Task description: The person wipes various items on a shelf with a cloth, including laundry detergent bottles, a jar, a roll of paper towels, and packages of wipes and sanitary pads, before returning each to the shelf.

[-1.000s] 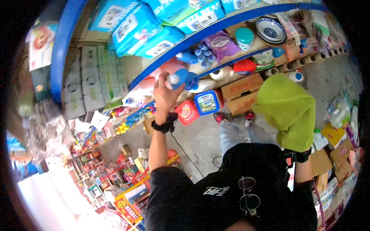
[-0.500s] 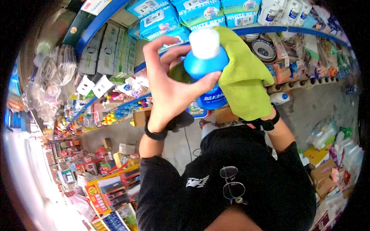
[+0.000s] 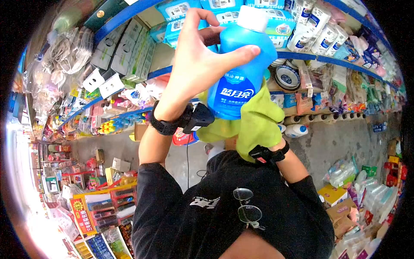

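Note:
A blue detergent bottle [image 3: 237, 101] with a white cap [image 3: 253, 18] is held up in front of me, its label facing me and its top leaning right. My left hand [image 3: 200, 64] grips its upper part, the thumb across the front and the fingers at the far left side, partly hidden. A green cloth [image 3: 261, 114] covers my right hand, whose fingers are out of sight. That cloth lies against the bottle's lower right side, and some of it shows under and behind the base.
Shelves ahead hold blue packs of wipes [image 3: 183, 32], white packs [image 3: 325, 36] and patterned bowls [image 3: 287, 77]. Bagged goods [image 3: 71, 56] hang at the left. A white bottle [image 3: 296, 130] lies below the right shelf. Boxes and plastic bags [image 3: 343, 170] lie on the floor at right.
The green cloth has moved from beside the cap down to the bottle's lower part. More of the bottle's label now shows. The view has shifted, with the shelf bowls lower.

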